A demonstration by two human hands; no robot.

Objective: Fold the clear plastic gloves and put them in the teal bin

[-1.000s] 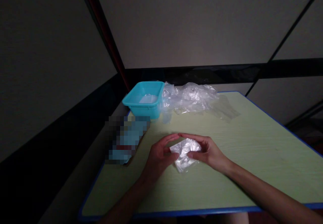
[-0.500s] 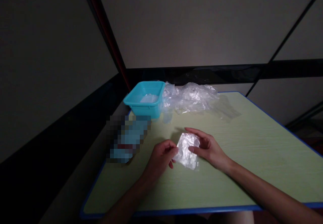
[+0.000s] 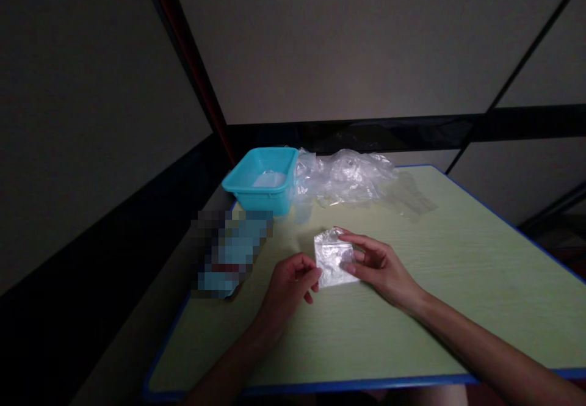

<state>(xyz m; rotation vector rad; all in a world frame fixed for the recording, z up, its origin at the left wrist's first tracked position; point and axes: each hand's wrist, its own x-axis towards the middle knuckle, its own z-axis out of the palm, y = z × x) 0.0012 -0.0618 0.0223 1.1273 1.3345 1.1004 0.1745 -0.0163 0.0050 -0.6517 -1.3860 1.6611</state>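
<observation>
A small folded clear plastic bag point(image 3: 333, 259) lies on the pale green table point(image 3: 458, 284), near its middle. My right hand point(image 3: 378, 268) rests on the bag's right side, with the thumb and fingers closed on its edge. My left hand point(image 3: 290, 284) is loosely curled just left of the bag, and its fingertips pinch the bag's lower left edge.
A turquoise plastic tub point(image 3: 264, 179) stands at the table's far left corner. A heap of crumpled clear plastic bags point(image 3: 348, 177) lies to its right. A blurred-out object point(image 3: 229, 252) sits at the left edge. Dark walls and rails surround the table.
The bag went from a loose crumpled piece held between both hands to a flatter, squarer fold lying on the table. Both hands shifted slightly away from me.
</observation>
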